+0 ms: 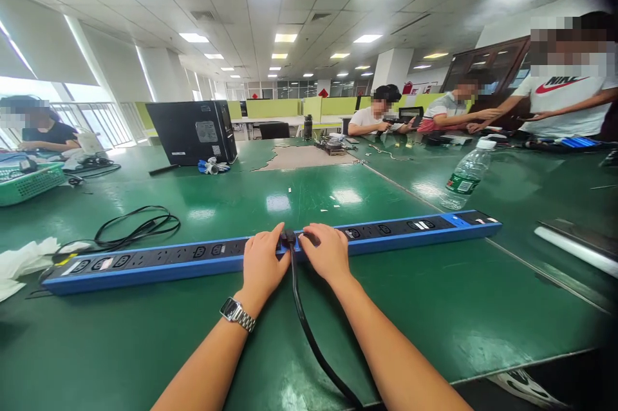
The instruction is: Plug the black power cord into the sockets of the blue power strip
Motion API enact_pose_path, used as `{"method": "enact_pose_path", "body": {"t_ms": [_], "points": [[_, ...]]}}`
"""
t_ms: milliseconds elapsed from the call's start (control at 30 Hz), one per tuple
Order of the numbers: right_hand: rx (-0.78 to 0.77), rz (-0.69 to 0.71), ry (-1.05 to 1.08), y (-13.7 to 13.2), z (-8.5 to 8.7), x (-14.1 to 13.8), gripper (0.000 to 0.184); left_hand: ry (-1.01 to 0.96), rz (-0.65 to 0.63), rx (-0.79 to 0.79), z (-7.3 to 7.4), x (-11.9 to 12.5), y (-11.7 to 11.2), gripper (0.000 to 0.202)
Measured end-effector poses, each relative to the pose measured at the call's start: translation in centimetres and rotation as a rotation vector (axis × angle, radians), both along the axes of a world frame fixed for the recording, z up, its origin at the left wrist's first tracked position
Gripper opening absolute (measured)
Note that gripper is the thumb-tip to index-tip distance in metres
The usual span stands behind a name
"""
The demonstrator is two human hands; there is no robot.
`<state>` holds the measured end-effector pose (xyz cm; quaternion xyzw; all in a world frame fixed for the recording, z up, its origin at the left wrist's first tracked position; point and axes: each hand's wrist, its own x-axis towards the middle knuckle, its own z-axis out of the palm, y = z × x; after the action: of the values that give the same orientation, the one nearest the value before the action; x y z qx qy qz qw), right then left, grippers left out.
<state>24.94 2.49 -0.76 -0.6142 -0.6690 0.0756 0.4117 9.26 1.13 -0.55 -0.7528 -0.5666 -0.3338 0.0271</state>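
- Flanking a black plug (289, 238) in the head view, the left hand (263, 255) and right hand (329, 250) lie over the middle of a blue power strip (164, 263), which crosses the green desk (415, 321) left to right.
- Fingertips are partly hidden; I cannot tell whether either grip is clenched on the plug or merely rests against the strip.
- The plug's underside is out of sight; its black cable (305, 324) runs near between the forearms, its end unseen.
- Left, white tissue (24, 263) is cut off.
- Right, a dark-and-white object (579, 250) is cropped, hard to identify.
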Motion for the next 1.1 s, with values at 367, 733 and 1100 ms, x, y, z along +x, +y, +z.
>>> {"method": "enact_pose_path", "body": {"t_ms": [367,733,1100], "points": [[0.112,0.126,-0.104,-0.4,0.2,-2.0,0.029,0.041,0.075,0.025,-0.3,-0.1,-0.5,0.039],[0.274,0.082,0.120,0.5,1.3,-1.4,0.031,0.051,0.077,0.012,-0.4,-0.2,-0.5,0.049],[-0.047,-0.244,0.339,1.4,1.0,7.7,0.031,0.042,0.077,-0.017,-0.4,-0.3,-0.4,0.051]]}}
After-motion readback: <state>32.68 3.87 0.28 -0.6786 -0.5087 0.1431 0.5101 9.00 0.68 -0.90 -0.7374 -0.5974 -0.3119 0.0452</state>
